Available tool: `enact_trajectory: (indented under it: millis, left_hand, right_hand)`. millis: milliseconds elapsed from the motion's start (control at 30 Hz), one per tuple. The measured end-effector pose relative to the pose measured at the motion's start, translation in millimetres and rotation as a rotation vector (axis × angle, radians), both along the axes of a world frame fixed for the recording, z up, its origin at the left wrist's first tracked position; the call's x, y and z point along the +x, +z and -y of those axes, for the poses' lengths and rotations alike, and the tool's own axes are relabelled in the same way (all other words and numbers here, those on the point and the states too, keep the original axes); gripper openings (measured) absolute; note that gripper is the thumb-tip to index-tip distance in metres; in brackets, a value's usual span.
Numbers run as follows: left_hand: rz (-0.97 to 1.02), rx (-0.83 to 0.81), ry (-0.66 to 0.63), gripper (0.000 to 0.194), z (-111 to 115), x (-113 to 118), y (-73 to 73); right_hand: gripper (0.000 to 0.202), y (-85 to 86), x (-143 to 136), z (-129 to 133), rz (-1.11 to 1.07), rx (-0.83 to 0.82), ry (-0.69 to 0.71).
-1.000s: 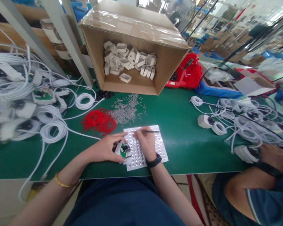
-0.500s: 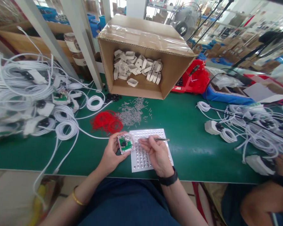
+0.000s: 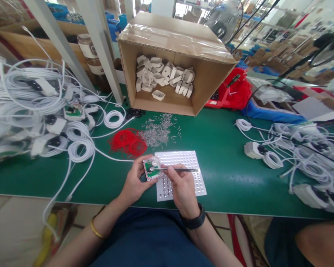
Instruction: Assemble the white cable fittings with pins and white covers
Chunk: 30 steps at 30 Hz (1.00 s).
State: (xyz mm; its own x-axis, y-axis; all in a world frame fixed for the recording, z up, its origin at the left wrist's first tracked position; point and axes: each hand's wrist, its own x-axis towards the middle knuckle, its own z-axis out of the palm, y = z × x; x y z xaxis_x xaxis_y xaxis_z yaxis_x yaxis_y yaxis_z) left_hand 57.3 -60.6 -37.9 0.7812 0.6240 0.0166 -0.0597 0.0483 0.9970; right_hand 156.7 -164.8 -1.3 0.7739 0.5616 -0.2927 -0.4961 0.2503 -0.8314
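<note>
My left hand (image 3: pixel 136 180) is closed around the edge of a small white housing (image 3: pixel 146 177) with a green circuit board (image 3: pixel 156 172) inside. A red line runs round the housing's rim. In my right hand (image 3: pixel 182 185) is a pair of thin dark tweezers (image 3: pixel 180 170), pinched between thumb and fingers and lying almost level. Their tip reaches over the board, at a small round part (image 3: pixel 151 169); whether they grip something there is too small to tell. Beneath my right hand lies a white sheet (image 3: pixel 197 185) with rows of small silvery domes.
Behind are red rubber rings (image 3: pixel 125 139) and a heap of small screws (image 3: pixel 157 133). A cardboard box (image 3: pixel 167 102) on its side holds white housings (image 3: pixel 158 95). Coiled white cables (image 3: pixel 80 150) crowd the left; more cables (image 3: pixel 303 148) lie right, near another person's leg (image 3: pixel 320 237).
My right hand has brought the tweezers left from above the sheet to over the circuit board. The housing has shifted slightly right. The other person's hand at the right has left view.
</note>
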Motion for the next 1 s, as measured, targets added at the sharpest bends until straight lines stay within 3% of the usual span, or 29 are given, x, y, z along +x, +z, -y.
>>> enact_trajectory:
  millis: [1000]
  left_hand:
    - [0.014,0.003,0.011,0.065,0.4,-1.2,0.3]
  right_hand:
    - [0.010,2.8,-0.3,1.4,0.120,-0.086,0.041]
